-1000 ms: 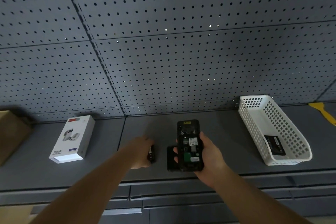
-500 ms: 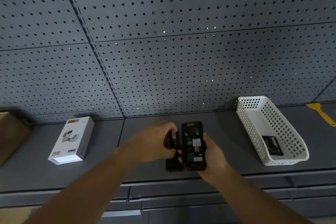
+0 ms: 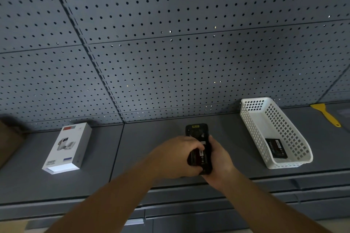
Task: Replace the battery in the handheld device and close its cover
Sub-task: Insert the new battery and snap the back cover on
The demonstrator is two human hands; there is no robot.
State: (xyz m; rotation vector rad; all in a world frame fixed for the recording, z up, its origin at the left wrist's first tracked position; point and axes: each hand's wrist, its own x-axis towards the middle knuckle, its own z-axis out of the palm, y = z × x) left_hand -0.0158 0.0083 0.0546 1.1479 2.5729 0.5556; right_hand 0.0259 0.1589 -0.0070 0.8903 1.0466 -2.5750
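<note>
The black handheld device (image 3: 197,131) is held back side up over the grey shelf, its lower half wrapped by my right hand (image 3: 219,159). My left hand (image 3: 176,157) presses a black battery (image 3: 198,156) into the device's open back compartment, fingers on top of it. The loose cover is hidden behind my hands. Another black battery (image 3: 276,148) lies inside the white basket (image 3: 251,132) at the right.
A white product box (image 3: 66,148) lies on the shelf at the left, beside a brown cardboard edge (image 3: 7,143). A yellow scraper (image 3: 326,114) rests at the far right. A perforated grey panel (image 3: 170,53) rises behind the shelf; drawers run below the front edge.
My left hand lifted the battery from the shelf, carried it right and now lays it onto the device's open back. The device stayed in my right hand.
</note>
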